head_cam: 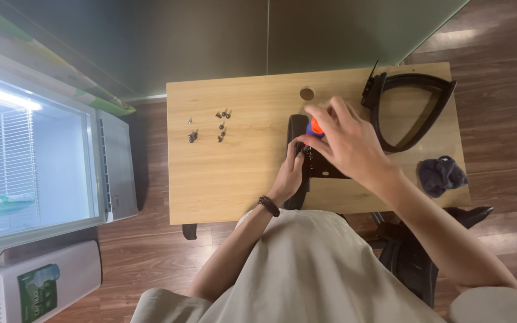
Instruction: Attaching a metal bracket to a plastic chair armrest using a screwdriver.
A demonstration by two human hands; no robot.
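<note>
Head view:
- Right hand closed around screwdriver, orange-blue handle, shaft pointing down into black bracket at tabletop centre-right.
- Left hand clamped on bracket's 9 o'clock edge, steadying.
- Screws loose, well apart at 10 o'clock.
- Black armrest loop at 2 o'clock; dark cloth at 3 o'clock.
- Judgement: keep driver vertical, press firmly, hold bracket flat; tip seating hidden, cannot tell.

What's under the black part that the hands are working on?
The wooden table lies under the black part. Both hands, left and right, cover much of it.
</note>
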